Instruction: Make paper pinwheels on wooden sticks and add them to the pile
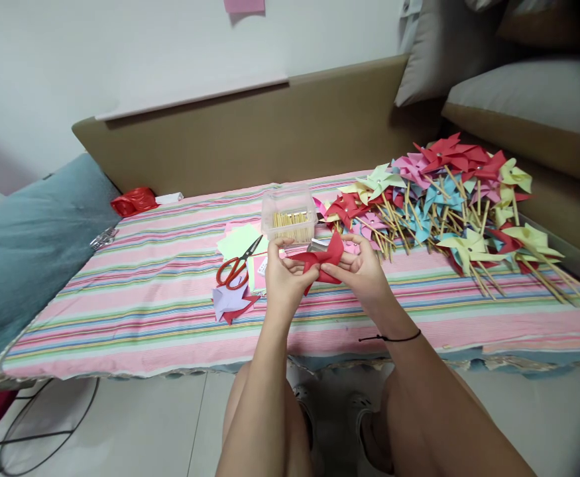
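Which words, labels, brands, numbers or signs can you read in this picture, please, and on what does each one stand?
No text can be read here.
Small white label beside the left hand: dark marks, too small and blurred to read.
White item by the red plastic bag: any print is too small to make out.

Red pinwheel (334, 254), pink multicolour-striped cloth (135, 311)
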`<state>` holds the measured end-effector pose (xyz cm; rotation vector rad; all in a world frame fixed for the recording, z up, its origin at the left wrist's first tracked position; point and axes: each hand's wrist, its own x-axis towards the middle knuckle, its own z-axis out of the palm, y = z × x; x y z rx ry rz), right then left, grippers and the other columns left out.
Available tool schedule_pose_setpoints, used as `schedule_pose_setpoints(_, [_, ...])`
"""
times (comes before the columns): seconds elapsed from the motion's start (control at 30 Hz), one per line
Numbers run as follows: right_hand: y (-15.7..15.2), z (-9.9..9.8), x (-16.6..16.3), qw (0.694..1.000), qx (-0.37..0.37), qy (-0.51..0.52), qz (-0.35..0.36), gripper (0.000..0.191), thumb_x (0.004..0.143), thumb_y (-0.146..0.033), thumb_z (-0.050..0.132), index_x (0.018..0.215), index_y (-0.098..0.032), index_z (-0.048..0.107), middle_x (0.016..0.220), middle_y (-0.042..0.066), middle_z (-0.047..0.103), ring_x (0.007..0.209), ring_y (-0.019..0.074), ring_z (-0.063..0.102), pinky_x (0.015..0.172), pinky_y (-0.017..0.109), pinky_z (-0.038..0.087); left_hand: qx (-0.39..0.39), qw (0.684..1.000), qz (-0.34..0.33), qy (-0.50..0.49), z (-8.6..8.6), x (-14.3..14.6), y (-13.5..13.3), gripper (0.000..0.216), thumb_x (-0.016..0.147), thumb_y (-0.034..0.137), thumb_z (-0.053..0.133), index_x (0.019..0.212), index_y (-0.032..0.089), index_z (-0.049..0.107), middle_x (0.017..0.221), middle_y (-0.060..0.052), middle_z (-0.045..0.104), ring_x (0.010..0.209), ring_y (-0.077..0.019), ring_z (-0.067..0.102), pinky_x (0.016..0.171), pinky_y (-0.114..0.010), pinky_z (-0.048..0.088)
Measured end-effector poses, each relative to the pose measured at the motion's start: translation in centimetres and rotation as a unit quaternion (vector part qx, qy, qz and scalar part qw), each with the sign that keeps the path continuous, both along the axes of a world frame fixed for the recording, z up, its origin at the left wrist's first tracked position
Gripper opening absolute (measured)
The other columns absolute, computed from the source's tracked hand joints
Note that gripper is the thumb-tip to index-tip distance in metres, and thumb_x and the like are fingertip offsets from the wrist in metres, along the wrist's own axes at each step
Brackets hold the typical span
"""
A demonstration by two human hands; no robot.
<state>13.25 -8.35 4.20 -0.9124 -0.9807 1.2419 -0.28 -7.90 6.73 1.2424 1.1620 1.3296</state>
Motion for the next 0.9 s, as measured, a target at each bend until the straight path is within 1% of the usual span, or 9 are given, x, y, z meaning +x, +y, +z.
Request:
schedule_pose_setpoints(0.13, [-0.1, 0.2, 0.2, 1.000, 0.000, -0.003, -0.002, 0.074, 0.057, -0.034, 0.087, 0.113, -0.025, 0.040, 0.082, 0.004, 0.074, 0.081, 0.0233, 0.072, 0.080, 0.043, 0.058, -0.003, 1.000, -0.003, 0.001, 0.1, -0.1, 0.0, 0.056, 0.059, 0.016, 0.073, 0.103, 0.023, 0.039, 0.047, 0.013, 0.051, 0.041, -0.0085, 0.051, 0.045, -0.016, 0.039])
schedule_pose_setpoints(0.27, [-0.2, 0.1, 0.5, 1.000, -0.003, -0.020, -0.012, 0.074, 0.056, -0.033, 0.087, 0.113, -0.025, 0.040, 0.077, 0.002, 0.073, 0.077, 0.0236, 0.073, 0.079, 0.043, 0.059, 0.005, 1.000, -0.009, -0.003, 0.1, -0.1, 0.0, 0.057, 0.059, 0.014, 0.072, 0.106, 0.023, 0.040, 0.046, 0.014, 0.049, 0.040, -0.0077, 0.050, 0.044, -0.015, 0.037])
schedule_pose_setpoints(0.37, [-0.3, 0.2, 0.6, 1.000, -0.011, -0.017, -0.007, 0.074, 0.056, -0.034, 0.086, 0.113, -0.026, 0.039, 0.077, 0.001, 0.073, 0.078, 0.0247, 0.073, 0.078, 0.044, 0.060, 0.004, 1.000, -0.019, -0.019, 0.1, 0.0, 0.0, 0.058, 0.058, 0.013, 0.071, 0.106, 0.023, 0.040, 0.051, 0.012, 0.054, 0.042, -0.0074, 0.053, 0.045, -0.015, 0.039])
schedule_pose_setpoints(0.47, [-0.4, 0.3, 0.7, 1.000, -0.015, -0.017, -0.003, 0.074, 0.056, -0.032, 0.086, 0.113, -0.026, 0.039, 0.078, 0.002, 0.073, 0.080, 0.0253, 0.074, 0.076, 0.043, 0.060, -0.007, 0.999, -0.032, -0.026, 0.2, 0.1, 0.0, 0.058, 0.056, 0.012, 0.071, 0.104, 0.023, 0.040, 0.060, 0.008, 0.065, 0.043, -0.0068, 0.054, 0.045, -0.015, 0.040])
schedule_pose_setpoints(0.57, [-0.5, 0.5, 0.9, 0.999, -0.021, -0.025, -0.005, 0.072, 0.056, -0.030, 0.086, 0.111, -0.026, 0.040, 0.076, 0.002, 0.073, 0.078, 0.0253, 0.074, 0.075, 0.042, 0.061, -0.011, 0.999, -0.041, -0.020, 0.2, 0.1, 0.0, 0.057, 0.056, 0.010, 0.069, 0.103, 0.023, 0.040, 0.065, 0.005, 0.070, 0.043, -0.0064, 0.054, 0.045, -0.015, 0.040])
schedule_pose_setpoints(0.7, [-0.4, 0.5, 1.0, 0.999, -0.022, -0.035, -0.008, 0.070, 0.056, -0.032, 0.085, 0.110, -0.026, 0.041, 0.073, 0.001, 0.073, 0.074, 0.0252, 0.074, 0.071, 0.040, 0.061, -0.010, 0.999, -0.048, -0.014, 0.1, 0.0, 0.1, 0.056, 0.056, 0.008, 0.067, 0.103, 0.022, 0.040, 0.067, 0.003, 0.072, 0.044, -0.0066, 0.055, 0.046, -0.015, 0.041])
schedule_pose_setpoints(0.9, [-0.3, 0.3, 1.0, 0.998, -0.026, -0.056, -0.018, 0.073, 0.052, -0.035, 0.086, 0.110, -0.024, 0.043, 0.072, 0.000, 0.071, 0.072, 0.0269, 0.074, 0.069, 0.041, 0.061, -0.019, 0.998, -0.048, -0.018, 0.1, 0.1, 0.0, 0.055, 0.054, 0.009, 0.068, 0.098, 0.022, 0.039, 0.066, 0.003, 0.071, 0.040, -0.0043, 0.049, 0.043, -0.014, 0.036])
